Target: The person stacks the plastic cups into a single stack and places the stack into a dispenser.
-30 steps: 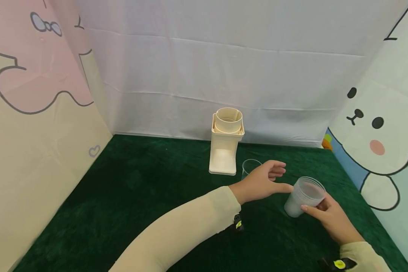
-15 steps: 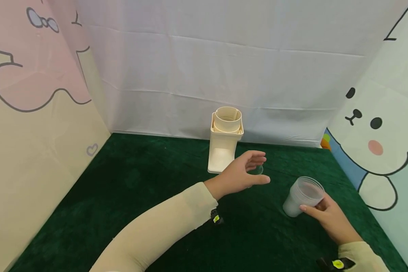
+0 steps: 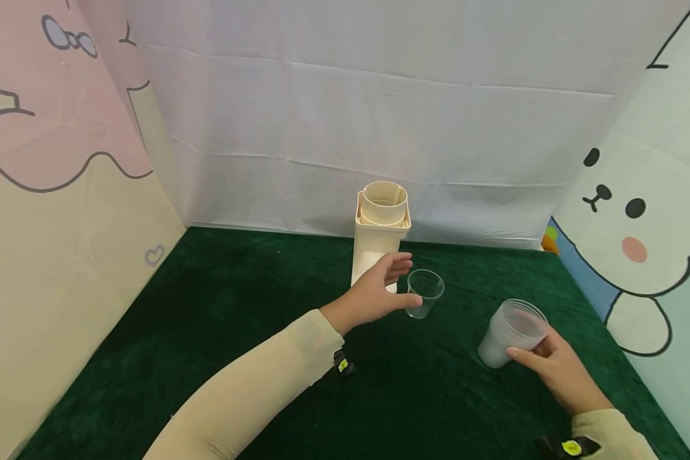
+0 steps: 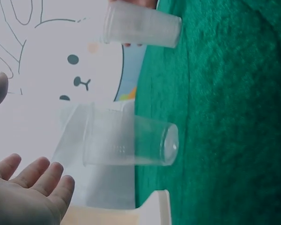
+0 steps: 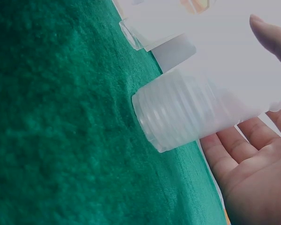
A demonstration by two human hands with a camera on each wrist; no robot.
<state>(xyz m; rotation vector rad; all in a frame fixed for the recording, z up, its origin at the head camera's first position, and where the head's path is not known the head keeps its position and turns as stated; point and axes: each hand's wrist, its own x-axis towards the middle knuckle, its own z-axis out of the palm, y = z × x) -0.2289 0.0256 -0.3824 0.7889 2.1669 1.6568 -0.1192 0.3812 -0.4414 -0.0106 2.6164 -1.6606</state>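
Observation:
A single clear cup (image 3: 425, 294) stands on the green cloth, just right of my left hand (image 3: 374, 291). That hand is open, thumb and fingers apart; the left wrist view shows a gap between its fingers (image 4: 49, 180) and the clear cup (image 4: 126, 138). Farther right, my right hand (image 3: 563, 370) holds a stack of nested translucent cups (image 3: 512, 332), thumb on the near side. In the right wrist view the stack (image 5: 178, 112) leans, its base near the cloth, with the right hand (image 5: 257, 164) around its upper part.
A cream dispenser-like holder (image 3: 381, 223) with a round open top stands at the back middle, partly behind the left hand. Green cloth (image 3: 218, 306) covers the table. A white curtain (image 3: 322, 115) hangs behind, with cartoon-printed sheets at both sides.
My left hand has moved left, away from the cup stack and past the single cup, which is now uncovered to its right. The right hand and stack have stayed nearly still.

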